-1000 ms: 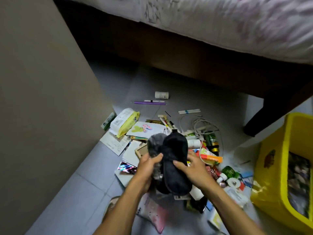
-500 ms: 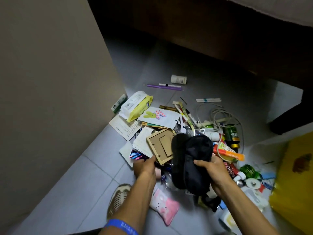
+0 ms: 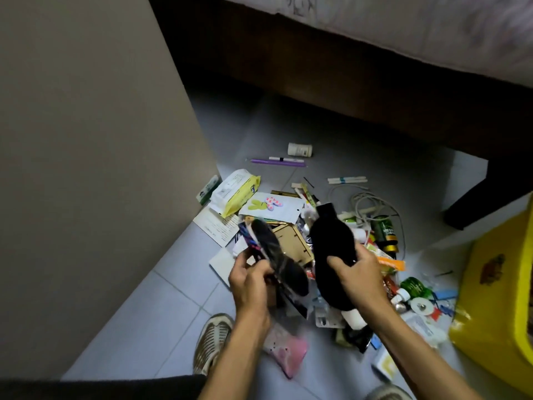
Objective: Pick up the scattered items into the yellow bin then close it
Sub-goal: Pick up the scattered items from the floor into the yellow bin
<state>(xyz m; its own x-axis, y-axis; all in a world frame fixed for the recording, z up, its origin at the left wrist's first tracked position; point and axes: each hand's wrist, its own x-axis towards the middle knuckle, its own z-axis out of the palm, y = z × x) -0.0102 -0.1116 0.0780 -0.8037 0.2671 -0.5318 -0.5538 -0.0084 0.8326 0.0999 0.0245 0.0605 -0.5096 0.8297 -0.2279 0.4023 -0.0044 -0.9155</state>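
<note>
Two dark cloth pieces are off the floor at once, so the gathering step is in hand. The left hand (image 3: 250, 280) has its fingers curled round a greyish-black sock-like piece (image 3: 281, 262) together with some patterned packets, while the right hand (image 3: 356, 271) pinches a black cloth piece (image 3: 331, 249) by its middle, the piece standing tall over the heap. Beneath them, the scattered items (image 3: 291, 210) lie thick on the grey tiles: a wooden frame (image 3: 291, 241), a yellow-and-white packet (image 3: 235, 192), a coiled cable (image 3: 372, 202), a green can (image 3: 385, 230). Well off to the right, at the picture's edge, stands the yellow bin (image 3: 496, 287), its opening barely in view. By my judgement, the next move calls for swinging both hands rightward over its rim and letting go; much clutter remains.
</note>
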